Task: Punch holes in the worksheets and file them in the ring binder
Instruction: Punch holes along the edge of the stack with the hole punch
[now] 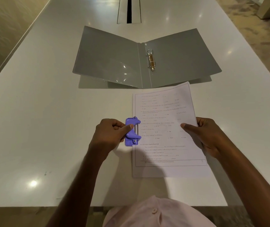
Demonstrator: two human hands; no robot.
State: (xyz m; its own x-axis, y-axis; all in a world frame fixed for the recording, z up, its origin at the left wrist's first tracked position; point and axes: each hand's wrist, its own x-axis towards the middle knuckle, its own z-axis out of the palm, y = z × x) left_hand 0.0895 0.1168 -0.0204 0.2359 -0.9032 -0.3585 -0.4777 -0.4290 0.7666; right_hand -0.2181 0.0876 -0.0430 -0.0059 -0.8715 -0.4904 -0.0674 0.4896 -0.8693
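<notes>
A stack of printed worksheets (pixel 165 128) lies on the white table (pixel 49 128), with its left edge inside a small purple hole punch (pixel 131 131). My left hand (pixel 109 136) grips the punch, thumb resting on its lever. My right hand (pixel 204 135) holds the stack's right edge, thumb on top of the paper. Beyond the sheets a grey ring binder (pixel 108 58) lies open and flat. Its metal rings (pixel 151 59) stand closed on the spine, and no paper is on them.
A cable slot (pixel 129 10) runs along the table's middle at the far end. The table's near edge (pixel 49 206) is just in front of my pale pink shirt (pixel 155 212). Floor shows on both sides.
</notes>
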